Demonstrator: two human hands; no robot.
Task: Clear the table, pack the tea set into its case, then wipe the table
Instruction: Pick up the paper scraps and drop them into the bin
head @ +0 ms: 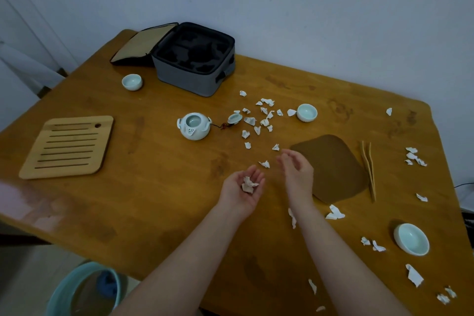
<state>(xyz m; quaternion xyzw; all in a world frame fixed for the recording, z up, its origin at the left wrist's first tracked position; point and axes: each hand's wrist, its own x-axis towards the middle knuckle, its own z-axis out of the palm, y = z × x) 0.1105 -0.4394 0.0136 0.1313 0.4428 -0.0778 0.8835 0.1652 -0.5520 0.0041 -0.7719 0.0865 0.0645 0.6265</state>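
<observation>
Most of the job is left. Left grip (243, 187) is cupped palm-up, carrying a few paper scraps (248, 185). Right grip (297, 172) is loose and empty, just beside the next scrap. Many more litter the table (154, 200). Case (195, 77) sits open and empty at the back. Teapot (194, 126), three cups (307, 112) and tray (66, 146) are all outside it. Wiping doesn't look started.

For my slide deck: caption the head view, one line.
Left hand cups torn white paper scraps; right hand hovers near more on the wooden table.

Paper scraps (248, 185) lie in the upturned left hand (237, 199); the right hand (298, 174) hovers beside it.
</observation>
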